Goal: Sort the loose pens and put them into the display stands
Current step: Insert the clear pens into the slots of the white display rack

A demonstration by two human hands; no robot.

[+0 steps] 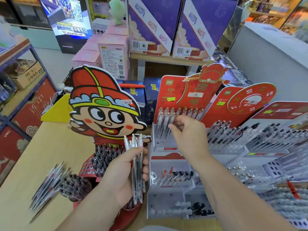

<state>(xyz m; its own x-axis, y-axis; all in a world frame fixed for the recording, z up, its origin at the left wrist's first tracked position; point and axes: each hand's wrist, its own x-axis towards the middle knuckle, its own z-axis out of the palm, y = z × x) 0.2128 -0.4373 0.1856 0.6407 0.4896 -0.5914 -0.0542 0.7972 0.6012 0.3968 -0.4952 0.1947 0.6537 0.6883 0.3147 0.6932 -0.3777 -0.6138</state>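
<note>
My left hand (128,170) grips a bundle of several clear pens (136,165), held upright in front of the cartoon-boy display stand (103,104). My right hand (186,130) reaches to the top row of the red and white display stand (168,147) and pinches a clear pen (171,119) standing among the pens in that row. Lower compartments of this stand hold a few pens. A pile of loose pens (48,182) lies on the wooden table (41,147) at the left, blurred.
A bunch of dark-capped pens (75,185) lies beside the loose pile. More red stands with rows of pens (250,130) fill the right side. Purple boxes (150,25) and pink boxes (110,47) stand behind. Shelving (20,90) runs along the left.
</note>
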